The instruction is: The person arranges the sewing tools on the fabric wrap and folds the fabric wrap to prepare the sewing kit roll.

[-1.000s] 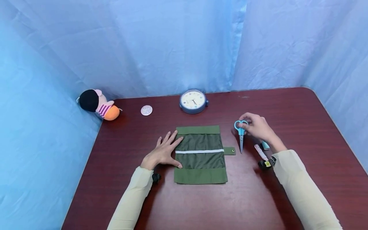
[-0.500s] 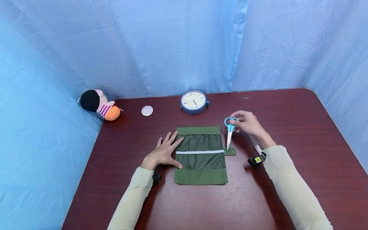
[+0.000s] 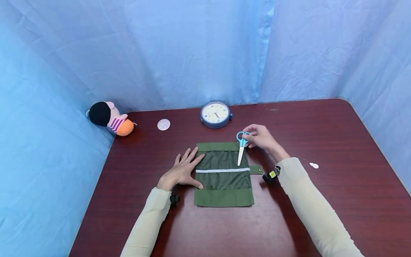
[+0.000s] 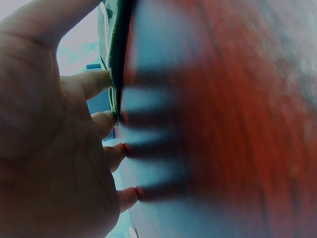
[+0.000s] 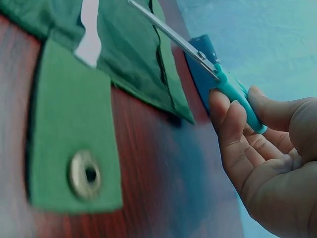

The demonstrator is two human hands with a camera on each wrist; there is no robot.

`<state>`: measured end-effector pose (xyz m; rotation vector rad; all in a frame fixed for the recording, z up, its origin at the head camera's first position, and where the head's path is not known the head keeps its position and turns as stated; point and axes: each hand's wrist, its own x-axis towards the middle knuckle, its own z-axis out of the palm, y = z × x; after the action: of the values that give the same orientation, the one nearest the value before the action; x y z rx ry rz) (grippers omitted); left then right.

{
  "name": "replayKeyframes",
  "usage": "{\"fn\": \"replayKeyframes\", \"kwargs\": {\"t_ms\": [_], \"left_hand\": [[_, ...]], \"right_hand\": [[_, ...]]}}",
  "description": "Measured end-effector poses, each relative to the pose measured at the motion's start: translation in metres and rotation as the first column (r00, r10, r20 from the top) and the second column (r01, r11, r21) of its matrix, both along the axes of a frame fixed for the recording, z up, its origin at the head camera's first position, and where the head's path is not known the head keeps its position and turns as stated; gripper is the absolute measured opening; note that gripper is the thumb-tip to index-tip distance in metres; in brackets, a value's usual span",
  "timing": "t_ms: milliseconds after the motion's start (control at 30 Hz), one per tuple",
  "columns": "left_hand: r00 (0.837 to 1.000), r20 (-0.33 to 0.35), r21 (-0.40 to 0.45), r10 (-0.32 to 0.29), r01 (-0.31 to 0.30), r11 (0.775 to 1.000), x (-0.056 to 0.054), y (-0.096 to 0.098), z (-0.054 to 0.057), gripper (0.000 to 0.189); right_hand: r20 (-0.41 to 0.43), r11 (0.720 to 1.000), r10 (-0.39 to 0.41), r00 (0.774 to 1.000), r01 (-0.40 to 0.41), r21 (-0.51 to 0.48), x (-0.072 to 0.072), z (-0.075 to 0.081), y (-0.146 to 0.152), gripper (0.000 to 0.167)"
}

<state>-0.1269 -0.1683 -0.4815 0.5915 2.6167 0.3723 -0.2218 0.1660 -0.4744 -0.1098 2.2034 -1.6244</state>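
A green fabric pouch (image 3: pixel 224 197) lies unfolded on the table, with a white elastic band (image 3: pixel 221 170) across its middle and a snap tab (image 3: pixel 255 170) on its right side. My left hand (image 3: pixel 181 172) is spread along the pouch's left edge, fingertips and thumb pressing on it and the table. Between thumb and fingers my right hand (image 3: pixel 261 138) pinches the turquoise handles of small scissors (image 3: pixel 240 154). Their blades are together and point down over the pouch's upper right part. In the right wrist view the scissors (image 5: pixel 240 96) are above the cloth.
A round blue clock (image 3: pixel 215 114) lies behind the pouch near the back edge. To the left are a pale round disc (image 3: pixel 163 124) and a plush doll (image 3: pixel 110 118). A small white object (image 3: pixel 314 165) lies right of my right forearm. Blue curtains surround the table.
My right hand has carried the scissors leftward, from beside the pouch to above its upper right part. The white object by the right forearm has come into view. My left hand stays put.
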Motion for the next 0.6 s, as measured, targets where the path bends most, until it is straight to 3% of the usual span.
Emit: {"fn": "replayKeyframes", "kwargs": {"t_ms": [600], "left_hand": [[1.0,-0.005,0.0,-0.007,0.007,1.0,0.0,-0.001,0.0,0.118]], "right_hand": [[0.025,0.997,0.072,0.997,-0.072,-0.017,-0.004,-0.006,-0.045,0.027]]}}
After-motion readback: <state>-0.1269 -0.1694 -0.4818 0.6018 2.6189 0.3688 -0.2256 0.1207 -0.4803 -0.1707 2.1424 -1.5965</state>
